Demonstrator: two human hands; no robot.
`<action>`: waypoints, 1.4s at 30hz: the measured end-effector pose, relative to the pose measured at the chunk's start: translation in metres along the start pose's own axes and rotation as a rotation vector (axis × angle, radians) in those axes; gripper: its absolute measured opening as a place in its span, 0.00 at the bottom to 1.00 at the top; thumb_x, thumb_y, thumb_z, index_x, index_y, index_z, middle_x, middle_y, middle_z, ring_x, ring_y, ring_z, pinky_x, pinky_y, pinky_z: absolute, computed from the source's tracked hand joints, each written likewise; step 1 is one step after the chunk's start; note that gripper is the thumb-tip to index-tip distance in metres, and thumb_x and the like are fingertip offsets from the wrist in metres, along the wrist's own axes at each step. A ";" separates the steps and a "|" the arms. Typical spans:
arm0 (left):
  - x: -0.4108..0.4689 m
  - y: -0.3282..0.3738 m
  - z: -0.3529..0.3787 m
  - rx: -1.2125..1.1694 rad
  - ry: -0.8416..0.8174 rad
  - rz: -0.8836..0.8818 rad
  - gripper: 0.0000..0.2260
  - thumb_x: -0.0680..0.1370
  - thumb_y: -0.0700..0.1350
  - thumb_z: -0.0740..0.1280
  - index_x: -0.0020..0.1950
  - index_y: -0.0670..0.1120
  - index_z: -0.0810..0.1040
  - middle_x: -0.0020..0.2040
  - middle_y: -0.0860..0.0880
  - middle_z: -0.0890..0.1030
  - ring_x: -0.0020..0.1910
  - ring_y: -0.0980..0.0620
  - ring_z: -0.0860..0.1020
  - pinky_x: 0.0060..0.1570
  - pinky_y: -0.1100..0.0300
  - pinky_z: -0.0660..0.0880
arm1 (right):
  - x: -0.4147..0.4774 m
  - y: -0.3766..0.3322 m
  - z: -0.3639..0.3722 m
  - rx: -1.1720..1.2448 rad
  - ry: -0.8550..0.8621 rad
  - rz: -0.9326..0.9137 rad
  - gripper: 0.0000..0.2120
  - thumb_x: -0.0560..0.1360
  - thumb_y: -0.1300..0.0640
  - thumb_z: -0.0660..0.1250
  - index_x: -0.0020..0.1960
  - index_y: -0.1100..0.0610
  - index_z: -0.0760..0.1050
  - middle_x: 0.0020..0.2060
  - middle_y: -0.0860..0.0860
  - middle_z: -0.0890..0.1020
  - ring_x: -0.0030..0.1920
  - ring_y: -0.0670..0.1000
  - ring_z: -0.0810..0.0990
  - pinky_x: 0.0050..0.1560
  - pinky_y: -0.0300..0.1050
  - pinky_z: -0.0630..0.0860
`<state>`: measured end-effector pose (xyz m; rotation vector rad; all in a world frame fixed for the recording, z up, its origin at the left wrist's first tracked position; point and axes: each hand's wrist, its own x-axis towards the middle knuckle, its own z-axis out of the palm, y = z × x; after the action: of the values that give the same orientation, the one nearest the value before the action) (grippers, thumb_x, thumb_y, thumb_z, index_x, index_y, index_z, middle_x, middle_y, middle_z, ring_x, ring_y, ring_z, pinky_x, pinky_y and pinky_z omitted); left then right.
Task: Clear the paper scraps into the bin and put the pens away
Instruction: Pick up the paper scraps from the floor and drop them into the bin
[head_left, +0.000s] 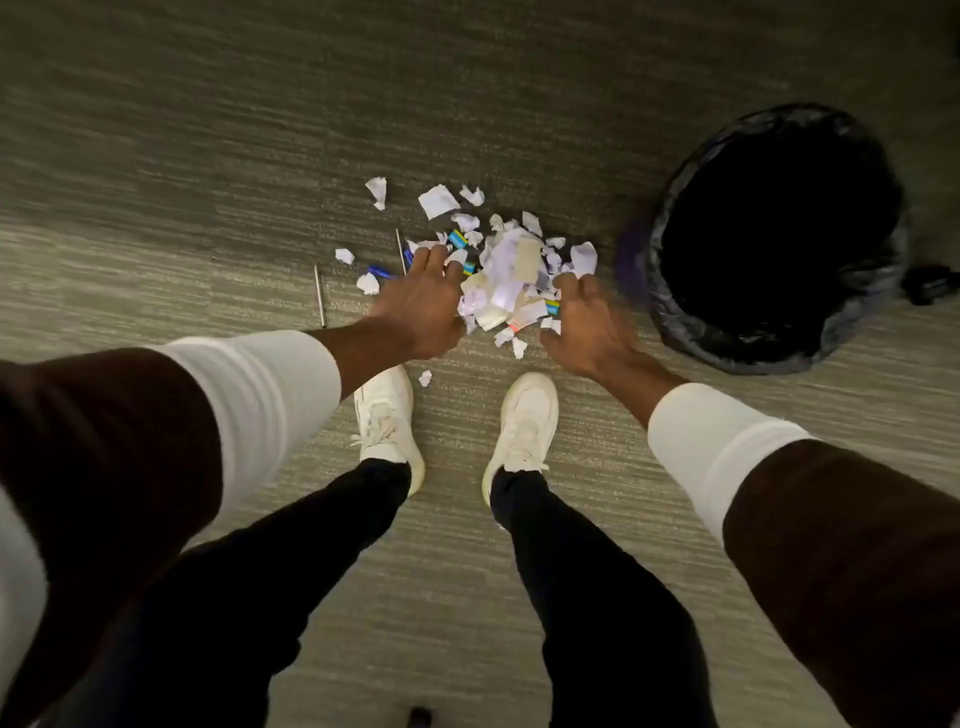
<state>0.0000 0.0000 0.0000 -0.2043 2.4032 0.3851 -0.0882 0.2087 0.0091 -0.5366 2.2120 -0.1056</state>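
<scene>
A heap of torn white paper scraps (511, 273) lies on the carpet in front of my feet, with a few blue and yellow bits mixed in. My left hand (423, 301) presses against the heap's left side, fingers spread. My right hand (584, 322) cups its right side, fingers curled, slightly blurred. Neither hand visibly lifts anything. A thin silver pen (320, 296) lies to the left, a second thin pen (400, 250) by my left fingertips, and a blue pen (381, 272) partly under my left hand. A bin (680, 312) lined with a black bag stands at the right.
Loose scraps lie apart from the heap: one (377, 191) at the far left top, one (344, 255) near the silver pen, one (425, 378) between my white shoes (522, 421). A dark object (930, 283) sits beyond the bin at the right edge.
</scene>
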 end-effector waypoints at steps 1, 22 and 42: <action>0.013 -0.003 0.012 0.013 -0.020 0.005 0.29 0.76 0.52 0.73 0.71 0.39 0.70 0.72 0.38 0.68 0.75 0.37 0.67 0.52 0.36 0.82 | 0.013 0.005 0.009 0.019 0.006 -0.003 0.35 0.76 0.48 0.72 0.77 0.57 0.61 0.71 0.63 0.68 0.67 0.70 0.75 0.60 0.61 0.79; 0.174 -0.041 0.164 0.163 0.039 0.003 0.52 0.72 0.47 0.79 0.87 0.46 0.49 0.83 0.29 0.53 0.79 0.24 0.61 0.73 0.36 0.71 | 0.174 0.035 0.142 -0.283 0.203 -0.126 0.55 0.69 0.30 0.73 0.84 0.39 0.43 0.83 0.68 0.47 0.80 0.76 0.53 0.67 0.71 0.73; 0.145 -0.043 0.127 -0.174 0.222 -0.049 0.21 0.74 0.27 0.68 0.65 0.40 0.82 0.67 0.37 0.73 0.63 0.34 0.79 0.59 0.43 0.82 | 0.175 0.032 0.122 0.113 0.305 -0.130 0.24 0.68 0.64 0.75 0.63 0.53 0.80 0.65 0.60 0.75 0.61 0.65 0.79 0.56 0.54 0.80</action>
<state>-0.0216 -0.0053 -0.1960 -0.4016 2.5757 0.5760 -0.1044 0.1777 -0.2042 -0.6351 2.4455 -0.4026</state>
